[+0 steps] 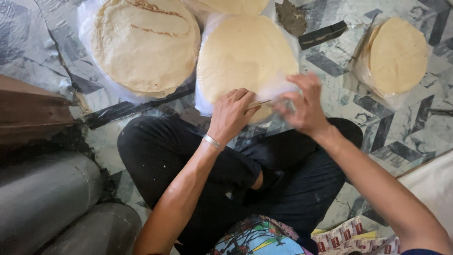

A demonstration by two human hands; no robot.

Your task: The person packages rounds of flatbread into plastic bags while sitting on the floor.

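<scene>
While seated cross-legged on the patterned floor (pixel 406 137), working at the near edge of the middle flatbread stack (pixel 245 59): left hand (pixel 231 113) curled shut on a thin stick-like tool (pixel 258 103), right hand (pixel 304 106) pinching the clear plastic wrap (pixel 278 89) (blurred). Probably bagging or sealing; needs a steady pinch. Other stacks (pixel 146 45) just beside, little room leftward.

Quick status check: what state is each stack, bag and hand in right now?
Middle stack: in clear bag, near edge being handled.
Left stack: lying on plastic, browned streaks on top.
Right stack: bagged, untouched.
Left hand: fingers curled at the bag edge.
Right hand: pinching the plastic.
</scene>
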